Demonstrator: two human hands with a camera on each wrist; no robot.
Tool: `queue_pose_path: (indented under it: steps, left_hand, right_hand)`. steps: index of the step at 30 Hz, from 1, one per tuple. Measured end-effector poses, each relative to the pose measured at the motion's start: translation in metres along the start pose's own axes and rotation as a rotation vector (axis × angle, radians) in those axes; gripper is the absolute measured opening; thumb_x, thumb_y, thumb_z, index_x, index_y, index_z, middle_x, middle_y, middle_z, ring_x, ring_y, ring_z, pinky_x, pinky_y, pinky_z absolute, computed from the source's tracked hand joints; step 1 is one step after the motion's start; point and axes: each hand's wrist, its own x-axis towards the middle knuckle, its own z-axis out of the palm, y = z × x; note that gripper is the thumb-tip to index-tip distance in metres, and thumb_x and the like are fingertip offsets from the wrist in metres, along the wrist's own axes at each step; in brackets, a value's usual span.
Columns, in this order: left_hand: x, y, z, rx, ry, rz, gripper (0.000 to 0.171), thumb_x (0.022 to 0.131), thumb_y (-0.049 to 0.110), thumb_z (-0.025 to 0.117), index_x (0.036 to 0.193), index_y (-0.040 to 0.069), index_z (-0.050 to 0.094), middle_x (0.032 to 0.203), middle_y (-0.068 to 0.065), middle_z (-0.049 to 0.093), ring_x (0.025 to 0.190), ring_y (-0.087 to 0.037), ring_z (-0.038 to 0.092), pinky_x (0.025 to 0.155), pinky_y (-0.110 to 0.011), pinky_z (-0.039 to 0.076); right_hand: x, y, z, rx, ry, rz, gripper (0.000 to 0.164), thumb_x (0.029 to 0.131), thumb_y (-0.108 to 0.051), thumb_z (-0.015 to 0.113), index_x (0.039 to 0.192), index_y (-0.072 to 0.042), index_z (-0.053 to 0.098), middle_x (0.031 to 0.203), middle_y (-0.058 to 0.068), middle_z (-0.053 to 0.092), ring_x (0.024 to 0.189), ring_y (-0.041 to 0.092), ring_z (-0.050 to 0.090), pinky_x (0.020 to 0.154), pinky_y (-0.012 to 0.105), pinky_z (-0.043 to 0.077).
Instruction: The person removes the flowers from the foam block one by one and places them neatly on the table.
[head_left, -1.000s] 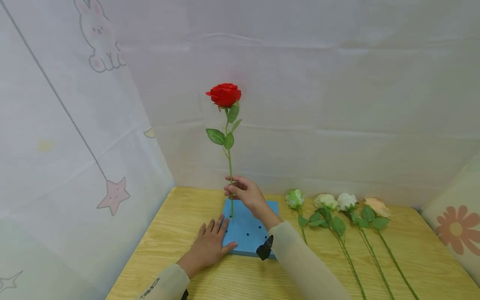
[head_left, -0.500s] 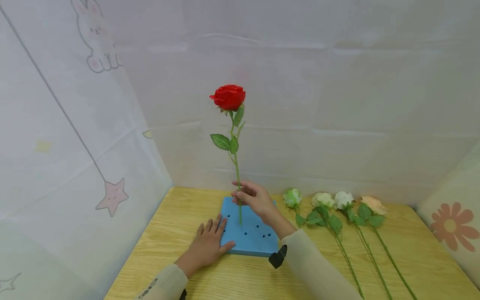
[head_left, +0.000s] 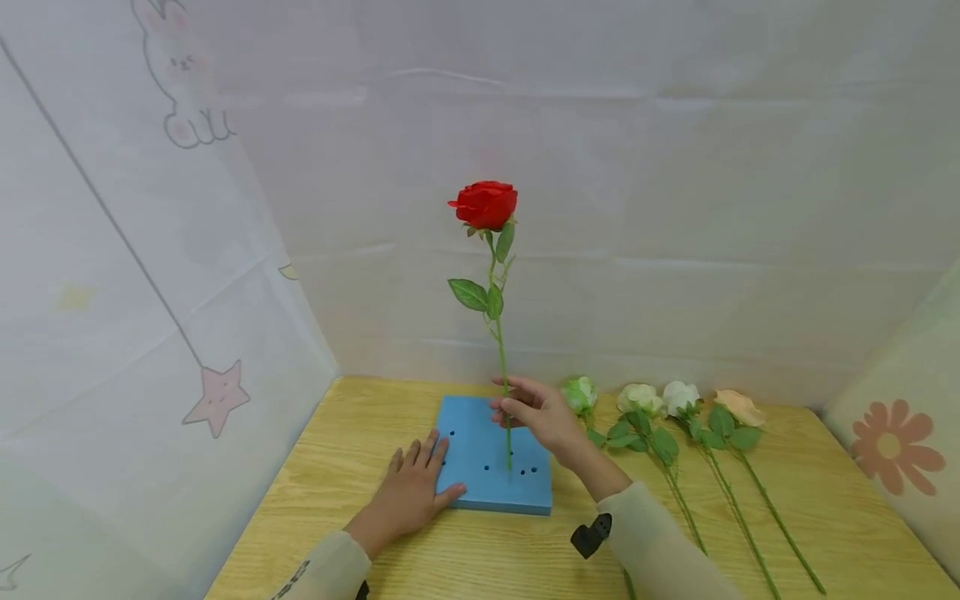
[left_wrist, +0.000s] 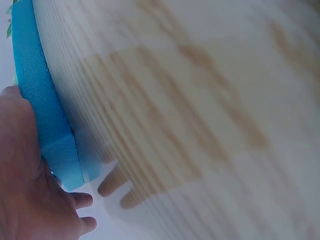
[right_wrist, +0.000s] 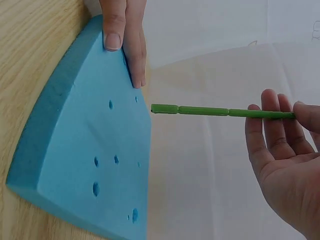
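My right hand (head_left: pixel 551 421) pinches the green stem of a red rose (head_left: pixel 486 205) between thumb and fingers, holding the flower upright. The rose's bare stem end (right_wrist: pixel 167 109) hangs above the blue foam block (head_left: pixel 471 450), apart from it in the right wrist view. Several small dark holes dot the block's top. At the block's left side my left hand (head_left: pixel 405 493) lies with straight, spread fingers, its thumb and fingertips on the block. In the left wrist view the left hand (left_wrist: pixel 25 160) covers part of the block's side (left_wrist: pixel 40 75).
To the right lie a green rose (head_left: pixel 580 394), a cream rose (head_left: pixel 640 400), a white rose (head_left: pixel 680 397) and a peach rose (head_left: pixel 738 407), stems toward me. A patterned cloth wall (head_left: pixel 600 208) stands behind the wooden table (head_left: pixel 322 467).
My right hand has carried the red rose rightward and toward me; its stem end has left a hole at the block's left and is above the right part. The left hand stays put.
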Motion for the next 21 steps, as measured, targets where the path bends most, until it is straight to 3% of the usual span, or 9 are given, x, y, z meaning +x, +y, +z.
queue_pose_path:
  steps: [10,17,21]
  left_hand:
    - [0.001,-0.004,0.004,-0.027,-0.002,0.021,0.089,0.099,0.071,0.039,0.163,0.012,0.021,0.169,-0.015,0.013,0.149,-0.049,0.024,0.115,-0.071,0.017]
    - [-0.002,-0.003,0.000,-0.042,0.000,0.031,0.089,0.099,0.071,0.038,0.163,0.012,0.021,0.169,-0.016,0.013,0.149,-0.049,0.023,0.116,-0.070,0.016]
    - [-0.003,-0.001,-0.001,-0.036,0.000,0.034,0.087,0.100,0.069,0.040,0.163,0.011,0.022,0.169,-0.016,0.014,0.149,-0.049,0.023,0.115,-0.071,0.017]
  right_hand:
    - [-0.032,-0.001,-0.023,-0.003,0.022,0.023,0.043,0.102,-0.017,0.064,0.144,-0.012,0.058,0.112,0.011,0.073,0.100,0.029,0.073,0.088,0.042,0.059]
    - [-0.060,-0.005,-0.042,-0.035,0.019,0.036,0.045,0.103,-0.019,0.061,0.147,-0.008,0.053,0.114,0.016,0.071,0.102,0.037,0.070,0.089,0.050,0.057]
    - [-0.074,-0.004,-0.054,-0.041,0.032,0.060,0.047,0.103,-0.020,0.062,0.147,-0.007,0.052,0.114,0.019,0.070,0.100,0.034,0.071,0.086,0.046,0.059]
